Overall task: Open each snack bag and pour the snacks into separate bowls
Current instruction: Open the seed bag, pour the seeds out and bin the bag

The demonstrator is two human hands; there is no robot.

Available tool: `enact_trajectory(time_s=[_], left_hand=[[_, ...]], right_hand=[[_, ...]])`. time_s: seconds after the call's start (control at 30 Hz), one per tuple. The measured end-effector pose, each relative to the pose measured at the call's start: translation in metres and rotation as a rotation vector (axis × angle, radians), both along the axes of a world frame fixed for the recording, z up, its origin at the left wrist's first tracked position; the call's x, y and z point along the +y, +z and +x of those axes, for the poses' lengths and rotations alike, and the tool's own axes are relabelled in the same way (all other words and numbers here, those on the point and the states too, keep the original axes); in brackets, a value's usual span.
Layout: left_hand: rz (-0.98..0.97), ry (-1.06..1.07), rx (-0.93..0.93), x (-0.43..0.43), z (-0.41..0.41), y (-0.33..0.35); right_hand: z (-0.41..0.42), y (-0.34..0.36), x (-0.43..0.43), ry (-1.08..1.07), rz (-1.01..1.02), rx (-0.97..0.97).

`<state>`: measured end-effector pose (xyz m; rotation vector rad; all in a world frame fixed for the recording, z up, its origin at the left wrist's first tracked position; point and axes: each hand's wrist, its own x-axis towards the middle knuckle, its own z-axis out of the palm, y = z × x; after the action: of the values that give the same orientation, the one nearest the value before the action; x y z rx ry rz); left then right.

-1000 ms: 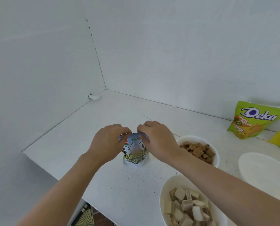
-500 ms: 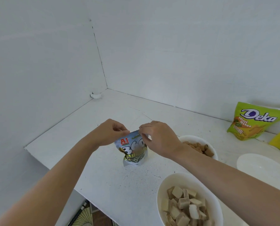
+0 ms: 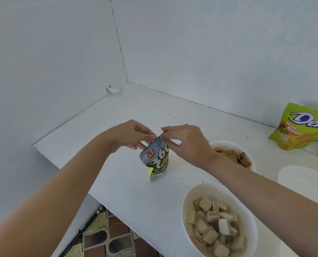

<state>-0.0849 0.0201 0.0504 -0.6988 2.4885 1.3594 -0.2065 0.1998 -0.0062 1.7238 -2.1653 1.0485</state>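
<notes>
My left hand (image 3: 130, 135) and right hand (image 3: 186, 143) pinch the top edge of the small silver foil snack bag (image 3: 157, 157), upright on the white table (image 3: 117, 115), to tear it open

We pinch the silver snack bag (image 3: 157, 158) at its top w/ left hand (image 3: 130, 134) & right hand (image 3: 187, 143); it's upright, a bit tilted, nr the bench's front-left edge. To its right: wafer bowl (image 3: 193, 191), brown-bites bowl (image 3: 228, 143), empty bowl (image 3: 302, 180). Green Deka bag (image 3: 299, 127) leans at the back edge.

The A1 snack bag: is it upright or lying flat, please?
Upright, slightly tilted: the A1 snack bag stands base-down, the left hand and right hand pinching its top.
</notes>
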Motion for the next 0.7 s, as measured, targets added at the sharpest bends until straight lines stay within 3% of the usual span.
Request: enact_trajectory(time_s=[0.33,0.7], left_hand=[[0.024,-0.007,0.015,-0.003,0.003,0.003],[-0.138,-0.065,0.051,0.017,0.009,0.011]], right_hand=[[-0.003,0.008,-0.004,0.073,0.002,0.084],[0.000,0.018,-0.010,0.117,0.266,0.067]])
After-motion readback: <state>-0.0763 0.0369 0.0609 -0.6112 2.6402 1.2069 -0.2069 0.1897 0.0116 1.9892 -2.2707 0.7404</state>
